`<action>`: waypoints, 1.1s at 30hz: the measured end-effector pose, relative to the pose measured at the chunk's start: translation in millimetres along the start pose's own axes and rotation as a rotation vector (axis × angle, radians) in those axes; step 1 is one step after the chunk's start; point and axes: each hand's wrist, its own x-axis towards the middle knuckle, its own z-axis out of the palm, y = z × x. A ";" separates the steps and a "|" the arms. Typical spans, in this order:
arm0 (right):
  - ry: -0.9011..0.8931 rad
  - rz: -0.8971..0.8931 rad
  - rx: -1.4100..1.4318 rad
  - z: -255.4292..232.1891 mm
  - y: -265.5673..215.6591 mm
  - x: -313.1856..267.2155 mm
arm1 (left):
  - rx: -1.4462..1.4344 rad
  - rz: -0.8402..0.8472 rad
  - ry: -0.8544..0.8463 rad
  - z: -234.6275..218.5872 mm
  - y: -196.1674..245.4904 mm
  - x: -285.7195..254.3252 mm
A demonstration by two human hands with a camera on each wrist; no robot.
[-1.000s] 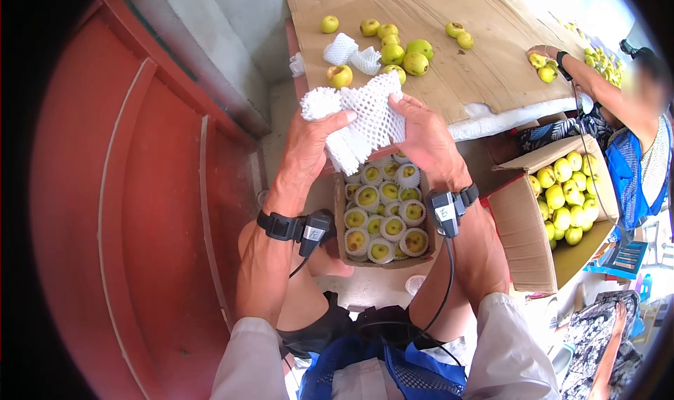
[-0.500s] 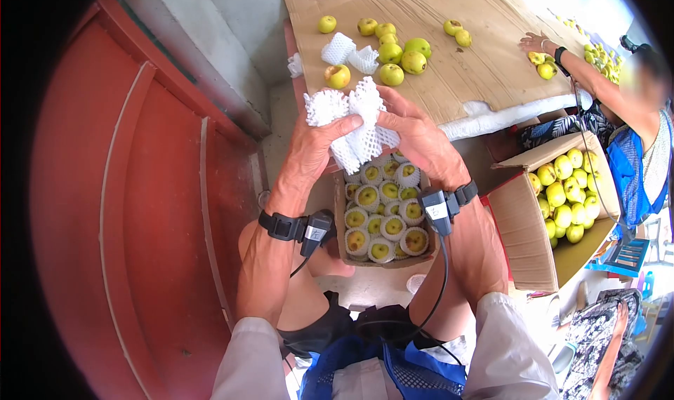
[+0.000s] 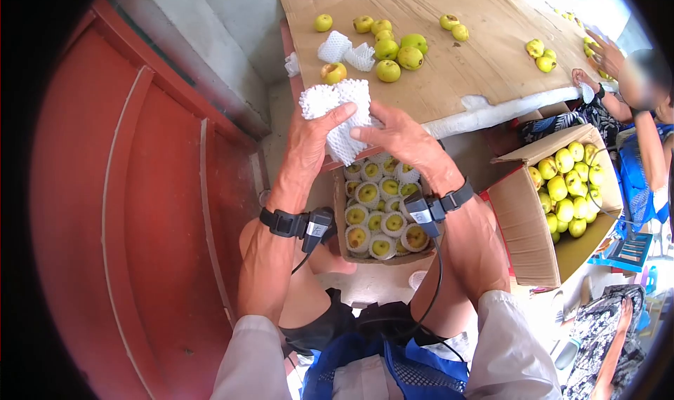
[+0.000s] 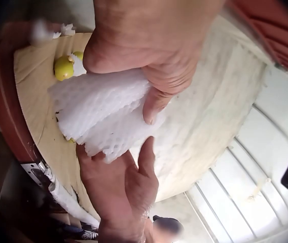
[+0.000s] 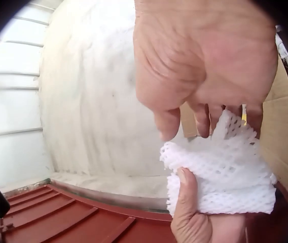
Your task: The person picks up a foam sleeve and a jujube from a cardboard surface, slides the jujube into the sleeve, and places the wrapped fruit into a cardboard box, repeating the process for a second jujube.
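Visibly, the left hand (image 3: 310,139) pinches white foam netting (image 3: 342,143), upper middle of the frame; the right hand (image 3: 404,139), thumb apart from fingers, meets its edge. Wrist labels (image 3: 317,229) read 左, 右.

Left camera (image 3: 317,230) reads 左, right camera (image 3: 422,215) 右.

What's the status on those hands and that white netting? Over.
Left hand gripping netting, thumb on top. Right hand beside it, fingers partly hidden behind. Apple just beyond, seemingly not in the way.
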 end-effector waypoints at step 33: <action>-0.218 0.140 0.249 -11.7 4.6 -11.0 | -0.204 -0.139 -0.096 -4.7 7.7 -4.6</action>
